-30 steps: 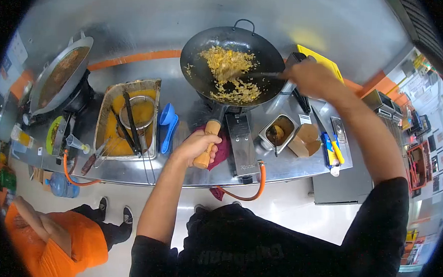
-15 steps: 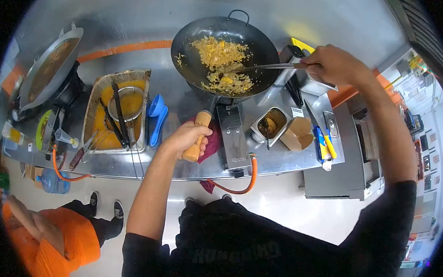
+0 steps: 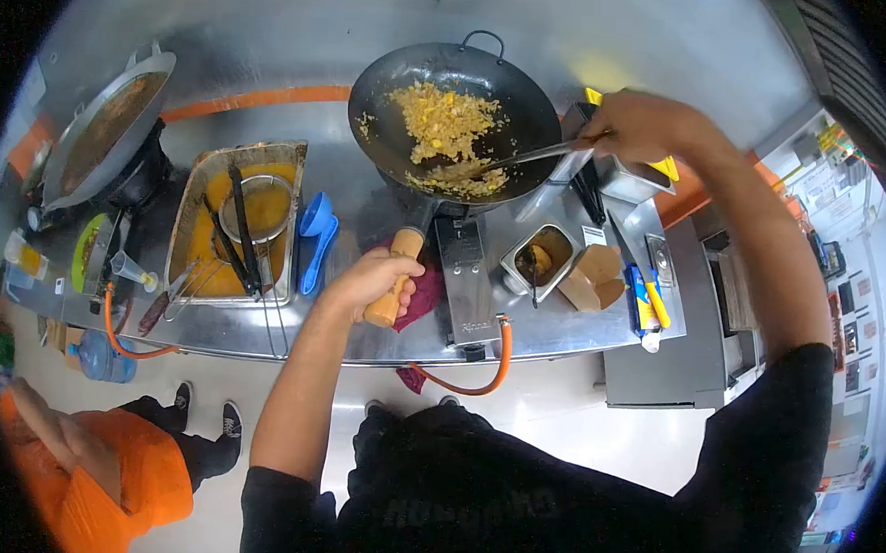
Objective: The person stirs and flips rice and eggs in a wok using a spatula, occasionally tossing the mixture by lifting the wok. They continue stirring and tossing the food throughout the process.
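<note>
A black wok (image 3: 373, 78) sits on a gas stove (image 3: 465, 288), with yellow fried rice (image 3: 446, 121) spread up its far side and in its bottom. My left hand (image 3: 374, 285) is wrapped round the wok's wooden handle (image 3: 406, 243). At the upper right my right hand (image 3: 643, 127) is closed on the end of a long metal spatula (image 3: 540, 154). The spatula's blade is down in the rice at the wok's near side, partly covered by grains. A dark red cloth (image 3: 420, 300) lies beside the handle.
Left of the wok are blue scoops (image 3: 316, 250) and a tray of yellow liquid (image 3: 178, 233) with strainers. Another wok (image 3: 110, 129) stands far left. To the right are a metal container (image 3: 516, 280), a cardboard box (image 3: 593, 279) and a yellow-handled knife (image 3: 659, 303). A person in orange (image 3: 142, 471) stands lower left.
My right hand has moved slightly down and left with the spatula, whose shaft is steeper. Rice has shifted within the wok. My left hand keeps its hold.
</note>
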Tool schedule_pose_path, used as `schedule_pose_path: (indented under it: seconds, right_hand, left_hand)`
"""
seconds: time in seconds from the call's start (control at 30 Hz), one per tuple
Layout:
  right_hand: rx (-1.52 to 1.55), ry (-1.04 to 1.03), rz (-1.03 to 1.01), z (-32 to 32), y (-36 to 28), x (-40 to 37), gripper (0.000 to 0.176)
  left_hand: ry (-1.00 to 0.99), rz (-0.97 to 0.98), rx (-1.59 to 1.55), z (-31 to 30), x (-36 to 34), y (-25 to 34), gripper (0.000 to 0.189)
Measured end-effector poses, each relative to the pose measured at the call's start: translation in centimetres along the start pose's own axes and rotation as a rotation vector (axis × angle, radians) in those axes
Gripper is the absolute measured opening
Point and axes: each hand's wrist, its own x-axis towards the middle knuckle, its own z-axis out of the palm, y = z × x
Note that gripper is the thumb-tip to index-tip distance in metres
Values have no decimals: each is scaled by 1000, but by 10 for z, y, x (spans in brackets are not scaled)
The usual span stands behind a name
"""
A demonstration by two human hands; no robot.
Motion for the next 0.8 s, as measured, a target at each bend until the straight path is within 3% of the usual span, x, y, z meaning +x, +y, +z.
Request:
schedule_pose_path:
  seconds: [0.07,0.13,0.27,0.37,0.47,0.57,0.73,0.8]
  right_hand:
    - [-16,19,-27,-5,13,-12,28]
    - [-38,42,72,-9,25,-13,28]
    - [32,105,135,7,10,9,26]
    - [42,-19,130,31,4,26,25]
    - [9,70,-54,59,-1,30,22]
    - [87,-32,-10,41,-35,-4,23]
    - [51,-16,71,31,-1,-12,23]
    - [60,19,100,28,-17,-17,22]
  left_hand:
    - [-27,0,-11,-2,2,-2,17]
    - [-41,13,-29,-5,1,-2,17]
    - [-26,22,-5,-1,-3,1,15]
    - [-30,26,-8,-4,0,-2,15]
    - [-47,10,-11,-1,-2,0,16]
    - [-54,-2,-20,-4,-3,2,18]
    - [-38,29,23,-6,0,-1,16]
    - [-47,26,-2,-7,2,-3,16]
